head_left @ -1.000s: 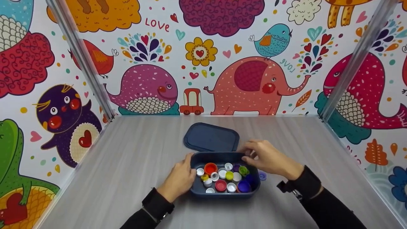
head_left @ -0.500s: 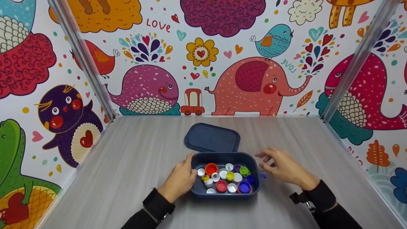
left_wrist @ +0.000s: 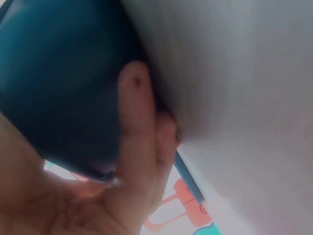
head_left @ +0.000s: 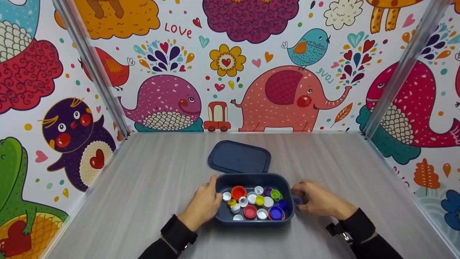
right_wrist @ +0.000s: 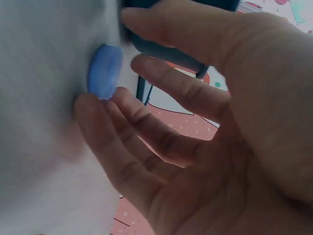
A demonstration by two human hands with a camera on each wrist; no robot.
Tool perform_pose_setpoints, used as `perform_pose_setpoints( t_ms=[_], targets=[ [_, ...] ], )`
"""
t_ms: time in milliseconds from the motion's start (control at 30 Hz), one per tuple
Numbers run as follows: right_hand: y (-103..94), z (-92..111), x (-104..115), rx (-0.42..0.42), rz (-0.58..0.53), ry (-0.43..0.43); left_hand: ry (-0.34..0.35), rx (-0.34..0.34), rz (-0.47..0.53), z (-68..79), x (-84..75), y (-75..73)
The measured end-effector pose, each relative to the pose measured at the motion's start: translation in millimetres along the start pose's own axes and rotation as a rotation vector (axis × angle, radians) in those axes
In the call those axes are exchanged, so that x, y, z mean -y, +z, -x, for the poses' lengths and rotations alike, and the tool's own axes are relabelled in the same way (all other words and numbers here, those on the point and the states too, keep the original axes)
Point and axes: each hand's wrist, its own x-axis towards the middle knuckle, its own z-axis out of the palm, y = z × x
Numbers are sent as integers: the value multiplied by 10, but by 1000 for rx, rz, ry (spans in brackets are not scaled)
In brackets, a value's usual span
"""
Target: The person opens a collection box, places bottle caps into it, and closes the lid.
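Observation:
A dark blue plastic box (head_left: 253, 223) stands in the middle of the table, holding several bottle caps (head_left: 250, 211) in white, red, yellow, green and blue. My left hand (head_left: 202, 201) rests against its left end. In the left wrist view, one straight finger (left_wrist: 138, 117) lies along the box's outer wall. Just beyond the right end, my right hand (head_left: 316, 198) comes down around a loose blue-purple bottle cap (right_wrist: 104, 72). Its fingers are spread and bent loosely, with fingertips (right_wrist: 88, 107) right at the cap's edge and the thumb apart from it.
Behind the box lies its dark blue lid (head_left: 239, 156), flat on the grey table (head_left: 158, 162). Walls printed with cartoon animals (head_left: 280, 100) enclose the table at the back and sides, with metal posts (head_left: 95, 68) at the corners.
My right hand has left the box's back right corner, swung out to the right and come down at the loose cap. My left hand has stayed at the box.

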Motion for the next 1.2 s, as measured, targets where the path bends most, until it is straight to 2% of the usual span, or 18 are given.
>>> perform_pose_setpoints(
  t_ms=[200,533,800,967,1200],
  targets=[
    [18,9,-30,-7,7,-38,28,-14,-10,9,12,-4],
    [-18,0,-20,-10,-31,-18,27,-19,-9,10,7,0],
    [-75,1,26,-46,-16,46,36,-34,-13,6,11,17],
    [-165,-10,102,-60,-27,118,43,-35,-10,10,7,14],
    [-298,-99,294,-141,-12,145,35,-19,-10,20,-5,-5]
  ],
)
